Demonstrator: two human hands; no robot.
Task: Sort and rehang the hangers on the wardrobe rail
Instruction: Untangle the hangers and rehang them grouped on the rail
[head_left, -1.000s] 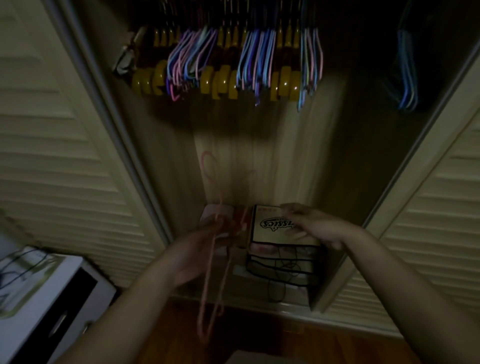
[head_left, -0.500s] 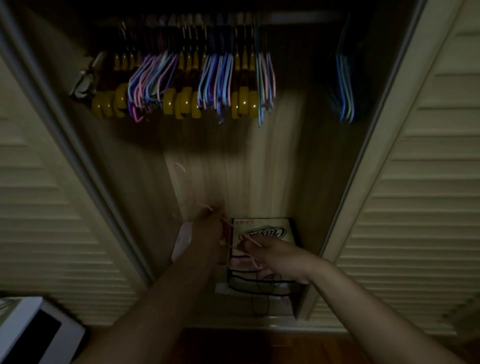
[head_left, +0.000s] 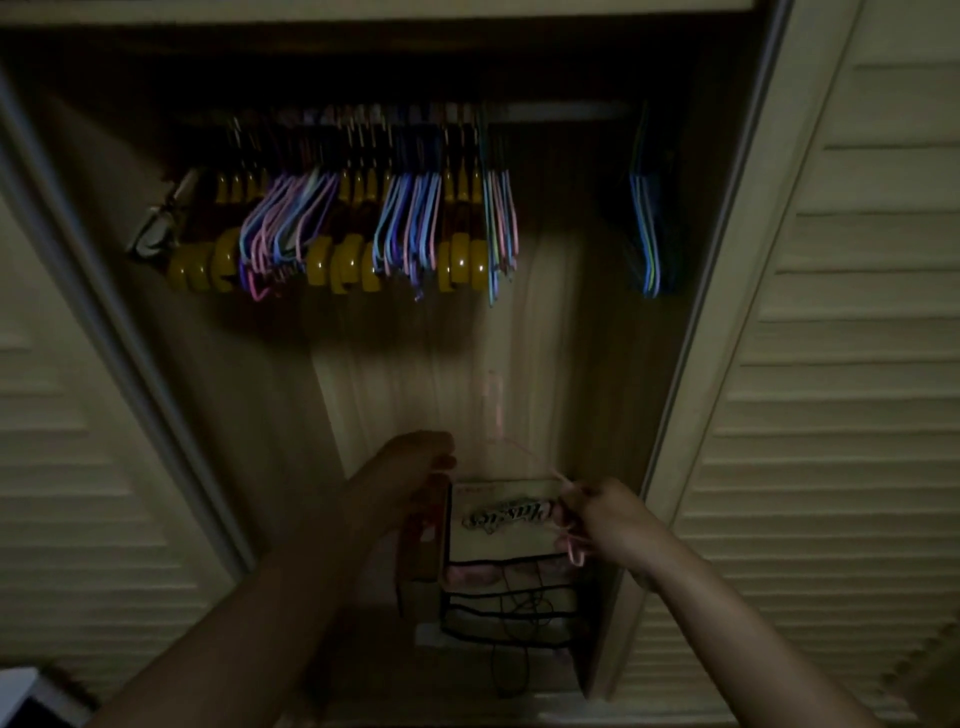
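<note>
**A:** Figure, head view. What do I have, largest first?

**B:** Louvred wardrobe doors (head_left: 852, 364) flank an open bay. Across its top runs the wardrobe rail (head_left: 561, 111), crowded at left and centre with hung hangers (head_left: 337, 234): yellow moulded ones alternating with bundles of thin pink, blue and purple wire. A small separate blue bundle (head_left: 647, 234) hangs well apart at the right. A bare stretch of rail lies between the two groups.

**A:** And lower down?

**B:** A printed box (head_left: 504, 519) stands on the wardrobe floor, with black-edged pouches (head_left: 509, 597) stacked beneath it. Above it is the loose pink wire hanger (head_left: 524, 457), faint and motion-blurred.

**A:** The hands?

**B:** The right hand (head_left: 605, 519) pinches the pink hanger at its lower end, fingers curled round the wire. The left hand (head_left: 410, 467) is raised just beside the hanger's other side with fingers bent; I cannot tell whether it grips the wire or merely hovers near it.

**A:** What do I judge could go wrong from here?

**B:** The light is poor and the wire thin, so the hook may miss the rail on the lift. If I steer it into the crowded centre, it could snag neighbouring wire hangers and tangle or unseat them. A one-handed pinch also lets the hanger swing and slip.
</note>
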